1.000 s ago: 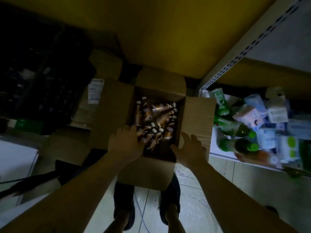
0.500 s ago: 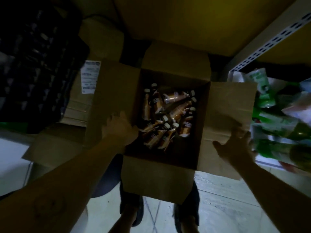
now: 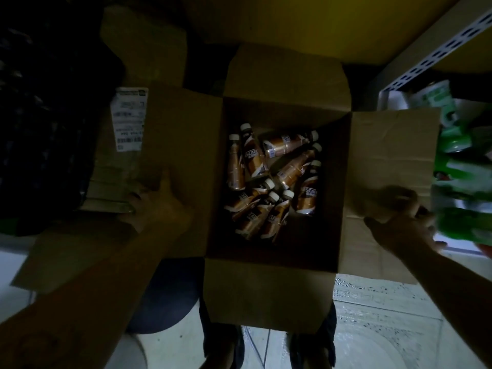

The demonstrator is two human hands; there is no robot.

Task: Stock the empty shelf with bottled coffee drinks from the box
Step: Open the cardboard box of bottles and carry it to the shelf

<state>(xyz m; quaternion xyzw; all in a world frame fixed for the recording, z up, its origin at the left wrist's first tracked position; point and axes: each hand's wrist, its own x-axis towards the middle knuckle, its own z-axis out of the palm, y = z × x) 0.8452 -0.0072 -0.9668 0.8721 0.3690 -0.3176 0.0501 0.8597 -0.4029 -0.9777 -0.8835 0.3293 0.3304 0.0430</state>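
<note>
An open cardboard box (image 3: pixel 269 294) stands on the floor in front of me, all its flaps spread out. Several brown bottled coffee drinks (image 3: pixel 271 179) with white caps lie jumbled at its bottom. My left hand (image 3: pixel 157 206) grips the outer edge of the box's left flap (image 3: pixel 183 145). My right hand (image 3: pixel 402 222) holds the outer edge of the right flap (image 3: pixel 394 153). Neither hand touches a bottle. The yellow shelf board (image 3: pixel 292 25) spans the top of the view.
A perforated metal shelf upright (image 3: pixel 431 57) runs diagonally at the top right. Green bottles and packets (image 3: pixel 468 182) crowd the low shelf on the right. Another cardboard box with a white label (image 3: pixel 130 118) sits left. My feet (image 3: pixel 223 350) stand below the box on tiled floor.
Both hands moved out of the box mouth to the side flaps and spread further apart. The view has closed in on the box.
</note>
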